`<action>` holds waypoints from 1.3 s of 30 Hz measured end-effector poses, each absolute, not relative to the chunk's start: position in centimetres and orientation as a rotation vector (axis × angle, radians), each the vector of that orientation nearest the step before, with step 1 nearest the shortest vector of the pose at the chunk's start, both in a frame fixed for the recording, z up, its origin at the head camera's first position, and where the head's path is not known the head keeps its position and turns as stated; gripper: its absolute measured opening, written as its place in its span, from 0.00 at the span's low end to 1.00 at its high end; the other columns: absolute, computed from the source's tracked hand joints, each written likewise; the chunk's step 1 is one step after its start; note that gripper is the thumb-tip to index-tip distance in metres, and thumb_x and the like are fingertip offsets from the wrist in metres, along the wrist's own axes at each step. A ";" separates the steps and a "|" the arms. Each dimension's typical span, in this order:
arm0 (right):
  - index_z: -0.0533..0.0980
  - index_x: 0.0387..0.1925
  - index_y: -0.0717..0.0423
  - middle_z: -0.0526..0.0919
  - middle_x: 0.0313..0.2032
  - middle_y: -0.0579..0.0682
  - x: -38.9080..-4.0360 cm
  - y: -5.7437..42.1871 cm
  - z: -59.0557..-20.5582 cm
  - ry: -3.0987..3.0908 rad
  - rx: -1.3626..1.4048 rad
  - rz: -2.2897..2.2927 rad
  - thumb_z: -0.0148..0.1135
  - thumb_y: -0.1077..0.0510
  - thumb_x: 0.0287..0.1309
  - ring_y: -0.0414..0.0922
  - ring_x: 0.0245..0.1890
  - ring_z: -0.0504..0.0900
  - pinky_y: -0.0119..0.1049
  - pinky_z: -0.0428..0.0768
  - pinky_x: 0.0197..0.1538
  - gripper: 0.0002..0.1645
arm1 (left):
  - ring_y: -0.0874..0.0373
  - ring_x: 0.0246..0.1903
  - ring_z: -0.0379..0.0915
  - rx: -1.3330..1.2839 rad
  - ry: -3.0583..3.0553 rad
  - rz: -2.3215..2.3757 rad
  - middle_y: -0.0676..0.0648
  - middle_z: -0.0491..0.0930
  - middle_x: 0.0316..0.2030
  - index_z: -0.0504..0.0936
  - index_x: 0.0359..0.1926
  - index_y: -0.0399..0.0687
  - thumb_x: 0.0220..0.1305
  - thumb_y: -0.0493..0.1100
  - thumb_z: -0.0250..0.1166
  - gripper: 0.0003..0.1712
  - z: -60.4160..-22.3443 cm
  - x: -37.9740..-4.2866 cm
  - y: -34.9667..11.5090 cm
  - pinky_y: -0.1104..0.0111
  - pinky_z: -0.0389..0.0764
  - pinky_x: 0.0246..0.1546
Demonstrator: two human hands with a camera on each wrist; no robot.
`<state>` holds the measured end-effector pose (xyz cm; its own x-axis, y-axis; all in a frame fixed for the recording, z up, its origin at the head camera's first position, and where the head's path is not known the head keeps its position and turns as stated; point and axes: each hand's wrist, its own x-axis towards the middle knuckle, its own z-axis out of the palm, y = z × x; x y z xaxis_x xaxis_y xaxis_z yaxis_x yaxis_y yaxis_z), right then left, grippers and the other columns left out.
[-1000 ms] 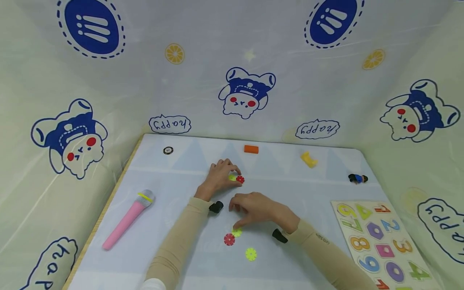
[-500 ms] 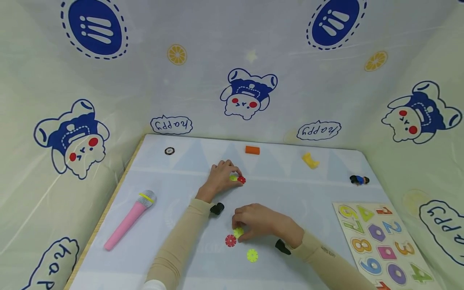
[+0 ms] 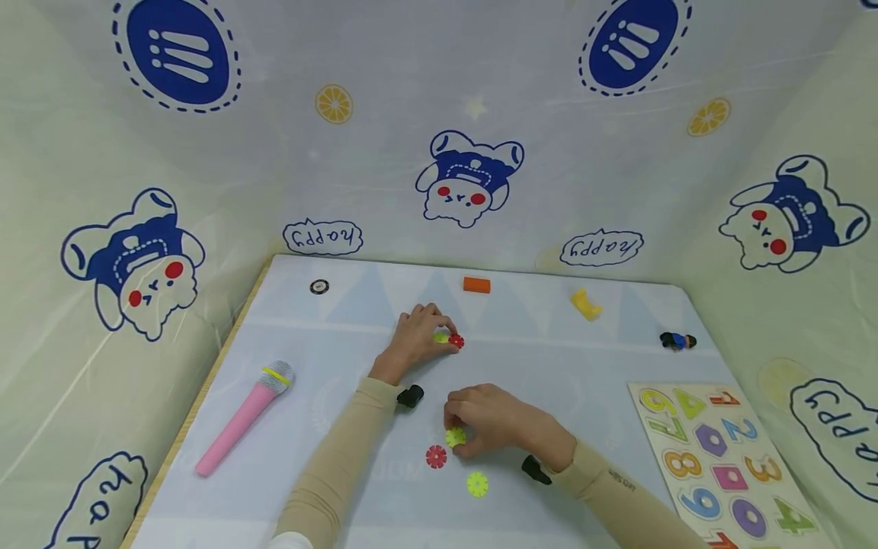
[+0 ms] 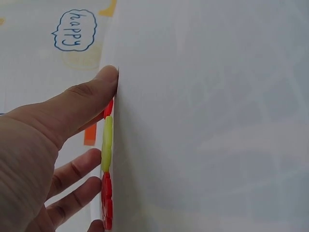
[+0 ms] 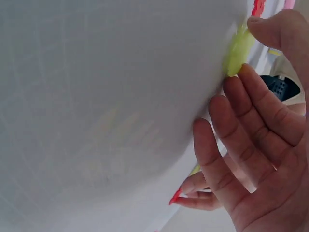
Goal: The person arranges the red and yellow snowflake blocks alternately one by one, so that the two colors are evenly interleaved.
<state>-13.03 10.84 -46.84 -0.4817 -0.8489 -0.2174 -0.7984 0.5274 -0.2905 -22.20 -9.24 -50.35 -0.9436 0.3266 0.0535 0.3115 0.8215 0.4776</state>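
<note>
our left hand (image 3: 414, 335) pinches a far red disc (image 3: 456, 341), our right hand (image 3: 495, 417) a near yellow disc (image 3: 456, 438), so we should grip lightly.

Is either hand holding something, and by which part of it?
The right hand pinches a yellow-green disc by opposite edges; the left hand pinches a red disc by its rim.

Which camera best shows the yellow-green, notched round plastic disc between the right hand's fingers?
The head view: the yellow-green disc shows its notched round face, though small, at the right hand. The right wrist view shows it larger but steeply slanted and blurred. The left wrist view doesn't show it.
</note>
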 end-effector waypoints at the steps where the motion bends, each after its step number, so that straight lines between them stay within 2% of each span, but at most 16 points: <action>1: 0.85 0.43 0.43 0.81 0.36 0.35 -13.2 10.9 -46.8 2.446 -1.355 -0.219 0.80 0.43 0.60 0.30 0.35 0.75 0.28 0.80 0.46 0.15 | 0.47 0.59 0.73 0.521 2.967 0.767 0.46 0.80 0.55 0.92 0.50 0.61 0.65 0.58 0.80 0.17 -50.4 -22.2 -9.2 0.49 0.72 0.56; 7: 0.85 0.42 0.44 0.84 0.38 0.36 -15.1 12.1 -46.2 2.564 -1.220 -0.302 0.81 0.45 0.59 0.32 0.35 0.77 0.36 0.83 0.48 0.15 | 0.48 0.57 0.72 0.513 2.961 0.776 0.47 0.80 0.54 0.93 0.50 0.62 0.64 0.58 0.81 0.16 -50.3 -22.2 -9.2 0.51 0.71 0.54; 17: 0.85 0.44 0.50 0.86 0.40 0.40 -18.5 13.4 -45.8 2.696 -1.045 -0.388 0.84 0.48 0.58 0.36 0.35 0.81 0.34 0.83 0.46 0.18 | 0.49 0.55 0.72 0.530 2.963 0.758 0.48 0.79 0.52 0.93 0.50 0.62 0.64 0.58 0.81 0.16 -50.4 -22.2 -9.1 0.53 0.70 0.52; 28: 0.84 0.51 0.54 0.87 0.45 0.47 -22.5 13.4 -46.8 2.768 -0.825 -0.394 0.79 0.51 0.65 0.42 0.36 0.79 0.39 0.83 0.47 0.18 | 0.49 0.54 0.72 0.521 2.962 0.773 0.48 0.80 0.52 0.93 0.49 0.62 0.64 0.58 0.81 0.15 -50.4 -22.2 -9.0 0.53 0.70 0.52; 39: 0.86 0.51 0.53 0.86 0.45 0.46 -24.2 13.1 -47.1 2.782 -0.893 -0.364 0.79 0.49 0.66 0.40 0.33 0.78 0.36 0.79 0.43 0.18 | 0.47 0.57 0.72 0.512 2.963 0.767 0.46 0.80 0.53 0.93 0.49 0.61 0.64 0.57 0.81 0.15 -50.2 -22.1 -8.9 0.51 0.72 0.55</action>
<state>-24.19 13.09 -47.05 -0.7985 -0.5918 -0.1108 -0.5433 0.7876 -0.2907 -22.10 -8.86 -50.16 -0.9449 0.3242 0.0451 0.3054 0.8235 0.4781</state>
